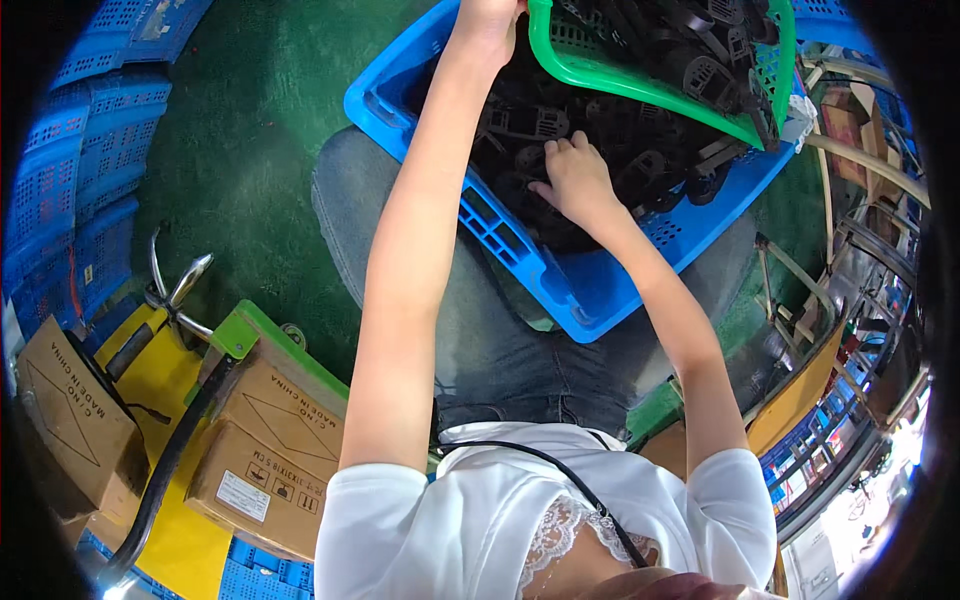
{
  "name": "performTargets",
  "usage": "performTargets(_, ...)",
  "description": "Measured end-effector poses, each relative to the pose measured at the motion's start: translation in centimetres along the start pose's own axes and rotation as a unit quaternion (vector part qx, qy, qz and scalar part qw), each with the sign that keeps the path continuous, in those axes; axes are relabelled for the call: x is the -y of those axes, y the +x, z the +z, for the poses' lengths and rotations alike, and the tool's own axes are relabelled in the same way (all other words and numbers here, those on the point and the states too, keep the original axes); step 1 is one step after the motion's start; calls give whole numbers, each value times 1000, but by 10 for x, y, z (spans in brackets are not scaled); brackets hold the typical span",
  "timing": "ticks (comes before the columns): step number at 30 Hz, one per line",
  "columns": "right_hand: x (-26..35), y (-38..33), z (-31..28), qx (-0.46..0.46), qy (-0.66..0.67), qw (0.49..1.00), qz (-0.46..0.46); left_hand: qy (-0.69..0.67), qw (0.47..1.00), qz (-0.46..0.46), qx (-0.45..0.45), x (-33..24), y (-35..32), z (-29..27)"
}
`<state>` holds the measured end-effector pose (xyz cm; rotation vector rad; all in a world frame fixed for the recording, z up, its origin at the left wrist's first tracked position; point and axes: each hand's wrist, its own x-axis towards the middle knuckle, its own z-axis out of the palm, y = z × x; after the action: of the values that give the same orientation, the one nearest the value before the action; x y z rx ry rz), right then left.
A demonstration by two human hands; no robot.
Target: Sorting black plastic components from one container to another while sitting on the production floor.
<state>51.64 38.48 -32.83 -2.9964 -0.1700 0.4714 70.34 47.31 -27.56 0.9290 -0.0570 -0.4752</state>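
Observation:
A blue plastic crate (585,290) rests on my knees, filled with several black plastic parts (610,140). A green plastic basket (640,90), also holding black parts, is tilted over the crate. My left hand (487,25) reaches up to the basket's near rim and grips it at the top edge of the picture. My right hand (572,180) lies inside the crate, fingers down among the black parts; whether it holds one is hidden.
Brown cardboard boxes (265,445) stand on a yellow and green hand truck (175,375) at lower left. Blue crates (80,180) are stacked at the left. A green floor (250,150) lies below. Wooden frames and shelves (850,250) crowd the right.

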Motion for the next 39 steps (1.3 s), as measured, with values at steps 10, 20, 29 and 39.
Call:
performTargets(10,-9,-20,-6,-50,347,929,121,-5,1000,11,21,-1,-4,-2)
performTargets(20,-38,-21,33,-47,222,928,297,-4,1000,23,19,-3,-5,3)
performTargets(29,-40,-13,32,-47,568,752,332,12,1000,17,16,-4,-3,-3)
performTargets(39,-20,-45,-55,-72,587,794,138,2,1000,-7,10,-2,-4,-1)
